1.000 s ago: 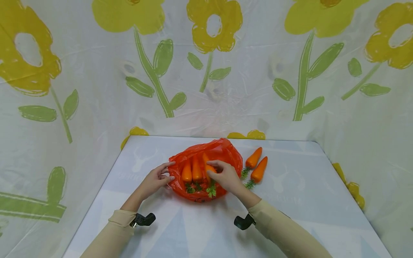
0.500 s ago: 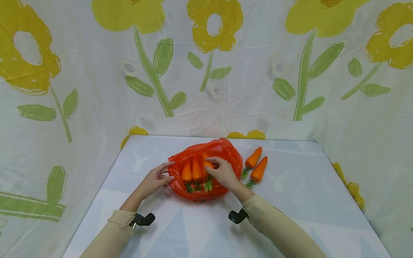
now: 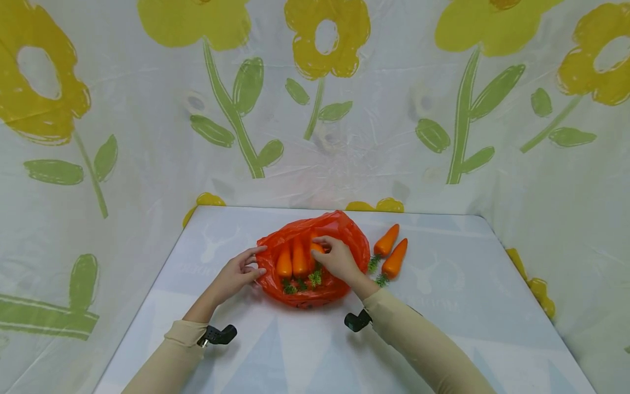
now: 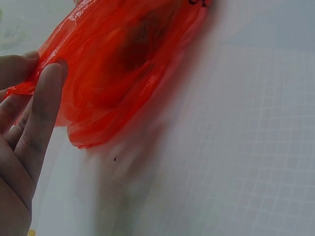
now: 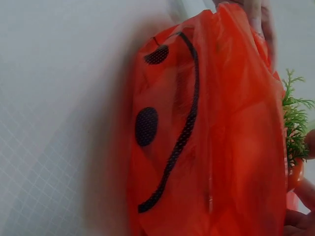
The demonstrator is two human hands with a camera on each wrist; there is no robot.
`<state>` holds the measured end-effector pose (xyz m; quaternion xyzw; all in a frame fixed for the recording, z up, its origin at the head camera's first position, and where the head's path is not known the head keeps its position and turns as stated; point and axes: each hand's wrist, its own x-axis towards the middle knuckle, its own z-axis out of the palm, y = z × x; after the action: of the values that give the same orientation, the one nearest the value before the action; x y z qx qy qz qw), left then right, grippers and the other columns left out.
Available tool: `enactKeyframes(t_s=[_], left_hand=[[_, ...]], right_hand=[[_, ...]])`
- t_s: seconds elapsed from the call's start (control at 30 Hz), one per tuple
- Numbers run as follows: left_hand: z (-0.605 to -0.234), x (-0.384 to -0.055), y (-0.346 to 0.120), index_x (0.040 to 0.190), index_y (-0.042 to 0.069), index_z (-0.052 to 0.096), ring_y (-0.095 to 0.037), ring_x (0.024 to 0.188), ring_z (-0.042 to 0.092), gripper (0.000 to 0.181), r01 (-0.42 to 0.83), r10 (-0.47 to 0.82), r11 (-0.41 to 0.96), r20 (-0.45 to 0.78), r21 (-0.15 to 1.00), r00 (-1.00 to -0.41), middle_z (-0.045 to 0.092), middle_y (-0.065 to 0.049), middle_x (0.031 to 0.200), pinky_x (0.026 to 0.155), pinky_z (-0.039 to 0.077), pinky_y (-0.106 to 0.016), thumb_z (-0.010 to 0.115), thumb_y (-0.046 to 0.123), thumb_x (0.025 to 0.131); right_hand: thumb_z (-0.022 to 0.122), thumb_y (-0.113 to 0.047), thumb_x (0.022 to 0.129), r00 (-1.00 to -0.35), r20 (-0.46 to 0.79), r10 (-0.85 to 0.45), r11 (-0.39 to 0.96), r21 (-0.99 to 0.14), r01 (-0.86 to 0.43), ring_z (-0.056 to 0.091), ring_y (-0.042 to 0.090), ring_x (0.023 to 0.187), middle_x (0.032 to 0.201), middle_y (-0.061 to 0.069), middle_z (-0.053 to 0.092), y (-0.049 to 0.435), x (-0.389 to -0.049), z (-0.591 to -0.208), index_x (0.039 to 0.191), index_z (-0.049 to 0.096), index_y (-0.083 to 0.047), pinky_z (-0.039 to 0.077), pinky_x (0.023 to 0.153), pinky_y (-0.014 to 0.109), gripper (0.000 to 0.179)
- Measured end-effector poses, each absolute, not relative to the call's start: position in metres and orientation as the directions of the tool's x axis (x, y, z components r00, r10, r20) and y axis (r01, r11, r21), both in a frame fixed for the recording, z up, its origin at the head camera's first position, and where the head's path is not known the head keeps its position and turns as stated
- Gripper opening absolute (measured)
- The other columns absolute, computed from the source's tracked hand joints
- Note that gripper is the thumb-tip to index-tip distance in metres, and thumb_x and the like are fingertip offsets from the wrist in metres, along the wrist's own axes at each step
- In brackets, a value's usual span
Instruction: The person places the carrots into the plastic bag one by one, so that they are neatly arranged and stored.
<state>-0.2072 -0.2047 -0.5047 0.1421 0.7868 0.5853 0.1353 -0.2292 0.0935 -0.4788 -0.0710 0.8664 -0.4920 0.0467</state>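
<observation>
A thin red plastic bag [image 3: 350, 232] lies mouth-up on the table in the head view. My left hand [image 3: 237, 278] pinches its left rim; the left wrist view has thumb and fingers on either side of the film [image 4: 113, 64]. Inside the bag, two orange carrots [image 3: 299, 261] with green tops lie side by side. Over the bag's mouth, my right hand [image 3: 338, 260] grips a third carrot [image 3: 316, 249] just right of them, covering part of it. In the right wrist view its leafy top [image 5: 295, 128] shows past the bag's rim.
Two more carrots [image 3: 395, 260] lie on the table right of the bag, their green tops close to it. The pale table [image 3: 472, 306] meets a flower-printed curtain [image 3: 384, 126] behind and at both sides. Each wrist wears a black camera [image 3: 220, 335].
My right hand has shifted left with its carrot, bringing it closer beside the two carrots in the bag. The left hand keeps its place on the rim.
</observation>
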Motion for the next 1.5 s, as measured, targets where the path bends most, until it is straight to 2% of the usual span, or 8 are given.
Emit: enactKeyframes(t_s=[0.43, 0.87, 1.03, 1.23, 1.5], left_hand=[[-0.506, -0.208, -0.205, 0.154, 0.009, 0.041, -0.027, 0.08, 0.069, 0.063, 0.066, 0.386, 0.28, -0.049, 0.958, -0.921, 0.056, -0.025, 0.136, 0.074, 0.062, -0.037, 0.069, 0.014, 0.098], [-0.505, -0.207, -0.204, 0.153, 0.006, 0.041, -0.021, 0.078, 0.068, 0.062, 0.073, 0.395, 0.252, -0.034, 0.965, -0.918, 0.056, -0.026, 0.135, 0.071, 0.062, -0.034, 0.069, 0.011, 0.098], [-0.506, -0.207, -0.203, 0.153, 0.007, 0.041, -0.021, 0.078, 0.068, 0.062, 0.065, 0.394, 0.254, -0.042, 0.965, -0.918, 0.056, -0.026, 0.135, 0.071, 0.062, -0.034, 0.069, 0.011, 0.098], [-0.505, -0.206, -0.203, 0.153, 0.007, 0.041, -0.021, 0.078, 0.067, 0.062, 0.057, 0.389, 0.256, -0.049, 0.965, -0.92, 0.056, -0.026, 0.135, 0.072, 0.062, -0.033, 0.069, 0.012, 0.098], [-0.506, -0.206, -0.203, 0.153, 0.007, 0.041, -0.022, 0.077, 0.068, 0.062, 0.066, 0.387, 0.259, -0.041, 0.964, -0.921, 0.056, -0.026, 0.135, 0.071, 0.062, -0.034, 0.069, 0.012, 0.098]], right_hand=[[0.07, -0.025, 0.098, -0.964, -0.113, -0.241, 0.535, -0.844, -0.035, 0.056, 0.029, 0.121, 0.135, 0.007, 0.061, 0.093, -0.233, -0.494, 0.131, 0.066, -0.014, 0.048, 0.106, 0.05, 0.035], [0.077, -0.026, 0.093, -0.95, -0.113, -0.289, 0.578, -0.812, -0.079, 0.056, 0.031, 0.122, 0.139, 0.013, 0.059, 0.093, -0.233, -0.501, 0.131, 0.067, -0.014, 0.047, 0.106, 0.053, 0.042], [0.078, -0.028, 0.092, -0.951, -0.13, -0.279, 0.589, -0.806, -0.063, 0.056, 0.031, 0.118, 0.14, 0.013, 0.059, 0.092, -0.233, -0.503, 0.131, 0.067, -0.017, 0.047, 0.106, 0.052, 0.042], [0.078, -0.029, 0.091, -0.952, -0.138, -0.274, 0.592, -0.804, -0.054, 0.053, 0.032, 0.125, 0.141, 0.012, 0.058, 0.091, -0.232, -0.504, 0.132, 0.067, -0.018, 0.043, 0.11, 0.054, 0.044], [0.079, -0.03, 0.091, -0.955, -0.138, -0.264, 0.603, -0.796, -0.052, 0.054, 0.032, 0.124, 0.142, 0.012, 0.058, 0.089, -0.229, -0.502, 0.134, 0.066, -0.018, 0.043, 0.111, 0.054, 0.047]])
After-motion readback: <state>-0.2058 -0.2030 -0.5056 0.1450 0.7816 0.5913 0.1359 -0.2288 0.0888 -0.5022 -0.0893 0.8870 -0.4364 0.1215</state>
